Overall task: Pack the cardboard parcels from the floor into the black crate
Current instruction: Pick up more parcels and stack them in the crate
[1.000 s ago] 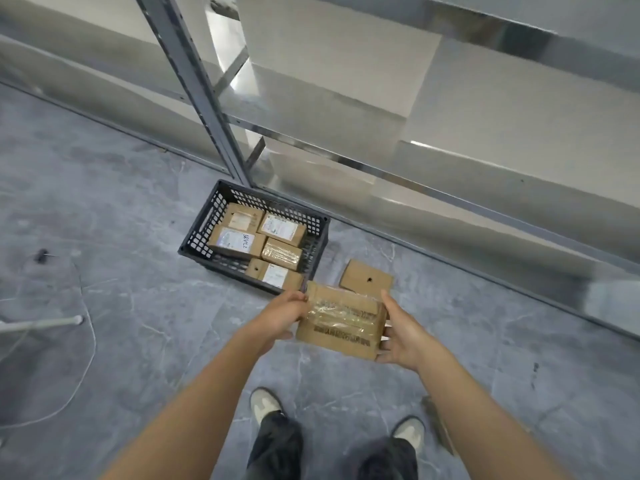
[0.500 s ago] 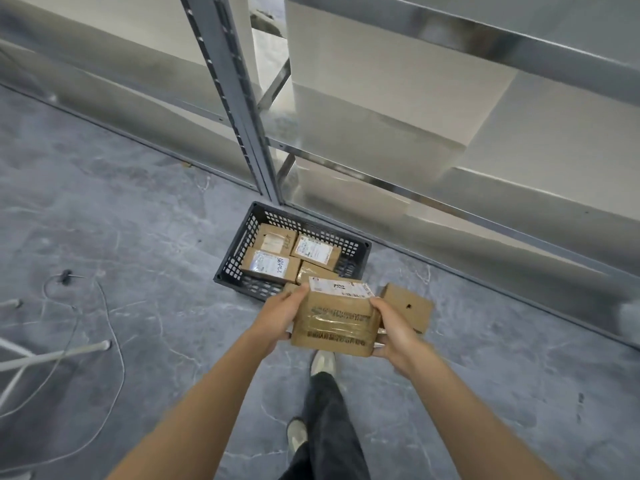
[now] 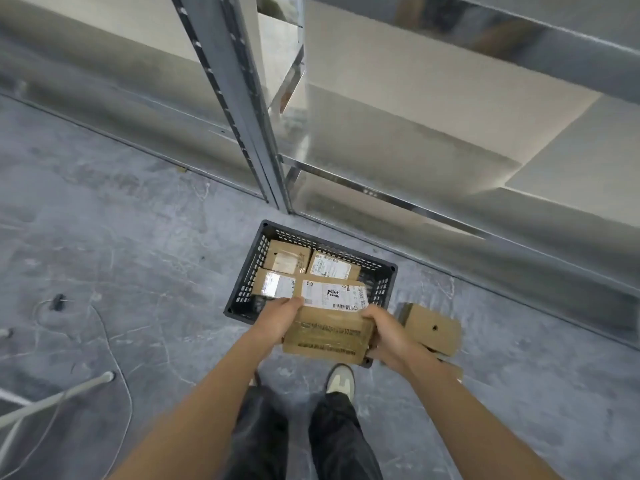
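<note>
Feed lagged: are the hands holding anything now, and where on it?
Yes: a cardboard parcel, left hand on its left end, right hand on its right end, above the black crate's near side.

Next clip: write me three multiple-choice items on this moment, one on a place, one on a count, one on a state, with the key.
1. Where does the parcel with a round hole lie?
A. On the floor, right of the black crate
B. Inside the crate
C. On a shelf

2. How many hands grip the labelled parcel?
A. None
B. One
C. Two

3. The black crate is:
A. Empty
B. Partly filled
C. Overturned

Key:
1 A, it lies on the floor beside the crate's right wall.
2 C, the left hand and the right hand clasp its two ends.
3 B, several boxes lie inside it.
</note>
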